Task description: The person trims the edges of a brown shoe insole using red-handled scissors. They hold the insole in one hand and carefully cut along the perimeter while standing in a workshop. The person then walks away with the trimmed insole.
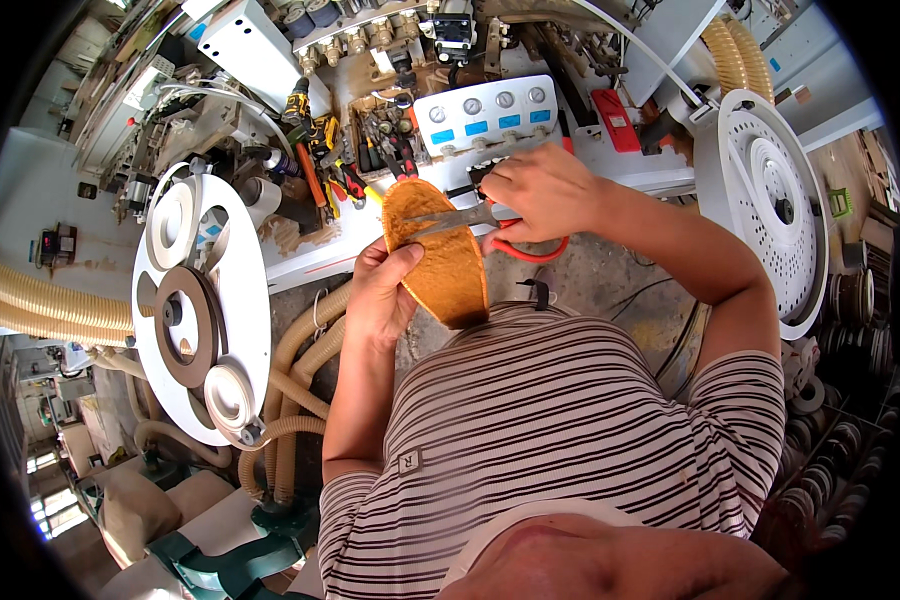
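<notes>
Our left hand [382,285] was clamped on the orange-brown piece [448,280], on our side of the gauge panel [488,113], seemingly steadying it against the blades. Our right hand [542,195] gripped the scissors [450,222] by the handles, presumably for control. Hand tools [353,182] lay left of the panel, perhaps for reach.

A small square patch [410,461] on the chest of the striped shirt [560,420] bears a single legible letter. Toward the near edge of the bench [345,235], a white gauge panel [489,101] carries four blue labels [477,128], one below each round gauge [472,105]; their print is too small to read, and so are the markings on the dials.
</notes>
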Action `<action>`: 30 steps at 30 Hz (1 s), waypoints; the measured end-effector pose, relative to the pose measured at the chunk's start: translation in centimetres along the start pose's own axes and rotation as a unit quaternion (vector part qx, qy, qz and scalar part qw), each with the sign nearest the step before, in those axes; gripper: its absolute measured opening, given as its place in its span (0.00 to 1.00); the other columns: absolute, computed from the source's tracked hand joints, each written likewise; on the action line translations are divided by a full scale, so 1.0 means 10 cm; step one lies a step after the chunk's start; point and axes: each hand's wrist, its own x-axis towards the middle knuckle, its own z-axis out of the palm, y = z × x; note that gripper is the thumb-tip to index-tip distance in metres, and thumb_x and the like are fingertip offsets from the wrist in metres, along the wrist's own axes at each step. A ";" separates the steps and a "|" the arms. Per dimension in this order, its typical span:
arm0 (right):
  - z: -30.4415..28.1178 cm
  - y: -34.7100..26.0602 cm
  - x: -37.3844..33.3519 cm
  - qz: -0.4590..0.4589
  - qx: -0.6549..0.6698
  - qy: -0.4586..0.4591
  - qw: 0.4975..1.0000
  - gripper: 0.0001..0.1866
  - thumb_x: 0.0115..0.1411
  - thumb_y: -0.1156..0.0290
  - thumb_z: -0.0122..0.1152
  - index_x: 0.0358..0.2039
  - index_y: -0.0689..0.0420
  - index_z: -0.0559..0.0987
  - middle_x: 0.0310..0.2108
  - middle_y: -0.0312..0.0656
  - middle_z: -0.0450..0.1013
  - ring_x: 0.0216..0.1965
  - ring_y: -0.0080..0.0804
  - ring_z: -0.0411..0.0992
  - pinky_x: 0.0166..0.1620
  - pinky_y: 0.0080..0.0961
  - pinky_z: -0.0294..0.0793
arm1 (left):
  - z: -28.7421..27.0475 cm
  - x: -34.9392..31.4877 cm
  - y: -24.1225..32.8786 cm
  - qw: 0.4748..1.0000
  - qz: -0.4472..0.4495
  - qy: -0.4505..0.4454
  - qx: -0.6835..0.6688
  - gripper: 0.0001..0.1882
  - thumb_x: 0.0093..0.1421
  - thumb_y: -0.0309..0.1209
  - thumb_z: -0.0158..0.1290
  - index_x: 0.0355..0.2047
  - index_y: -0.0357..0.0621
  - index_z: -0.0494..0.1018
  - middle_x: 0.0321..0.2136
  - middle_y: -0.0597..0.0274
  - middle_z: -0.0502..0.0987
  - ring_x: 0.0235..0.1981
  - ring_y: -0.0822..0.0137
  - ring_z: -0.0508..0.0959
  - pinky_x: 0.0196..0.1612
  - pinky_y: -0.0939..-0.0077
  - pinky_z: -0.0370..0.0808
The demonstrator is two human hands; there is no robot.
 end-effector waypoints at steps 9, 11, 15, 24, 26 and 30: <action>-0.11 -0.02 0.03 -0.011 -0.008 0.016 1.000 0.27 0.49 0.45 0.68 0.33 0.58 0.75 0.27 0.42 0.75 0.28 0.42 0.78 0.31 0.37 0.75 | 0.09 -0.01 -0.02 1.000 -0.007 -0.015 0.000 0.18 0.60 0.19 0.53 0.51 0.29 0.72 0.47 0.49 0.79 0.46 0.58 0.81 0.52 0.63 0.79; -0.13 -0.04 0.03 -0.003 -0.007 0.008 1.000 0.25 0.49 0.48 0.69 0.33 0.58 0.75 0.28 0.42 0.75 0.30 0.41 0.78 0.32 0.36 0.75 | 0.10 -0.01 -0.02 1.000 0.001 -0.022 0.003 0.18 0.60 0.19 0.53 0.51 0.29 0.71 0.47 0.49 0.79 0.46 0.58 0.81 0.53 0.63 0.79; -0.15 -0.06 -0.02 0.039 0.000 -0.080 0.996 0.23 0.48 0.53 0.70 0.33 0.59 0.75 0.30 0.43 0.75 0.34 0.40 0.77 0.33 0.35 0.76 | 0.09 -0.04 -0.05 1.000 0.003 -0.027 0.007 0.18 0.60 0.18 0.52 0.51 0.29 0.72 0.47 0.49 0.79 0.46 0.59 0.81 0.53 0.63 0.78; -0.17 -0.04 -0.03 -0.017 0.005 0.023 1.000 0.25 0.51 0.49 0.67 0.31 0.59 0.74 0.27 0.44 0.76 0.29 0.43 0.77 0.33 0.36 0.76 | 0.11 -0.03 -0.08 1.000 -0.007 -0.023 0.005 0.18 0.59 0.18 0.53 0.51 0.30 0.72 0.47 0.49 0.79 0.47 0.59 0.81 0.53 0.63 0.77; -0.15 -0.05 -0.06 0.023 -0.013 -0.066 0.997 0.24 0.50 0.50 0.68 0.31 0.59 0.74 0.28 0.44 0.75 0.32 0.42 0.77 0.33 0.35 0.76 | 0.12 -0.04 -0.08 0.999 -0.009 -0.032 0.009 0.18 0.59 0.19 0.53 0.51 0.30 0.72 0.46 0.49 0.79 0.47 0.59 0.81 0.53 0.63 0.77; -0.15 -0.06 -0.09 0.036 -0.017 -0.078 0.996 0.25 0.50 0.49 0.69 0.31 0.59 0.74 0.29 0.44 0.75 0.34 0.41 0.77 0.34 0.35 0.76 | 0.12 -0.05 -0.10 0.999 -0.006 -0.034 0.004 0.18 0.59 0.19 0.54 0.51 0.30 0.72 0.47 0.50 0.79 0.47 0.59 0.81 0.53 0.63 0.77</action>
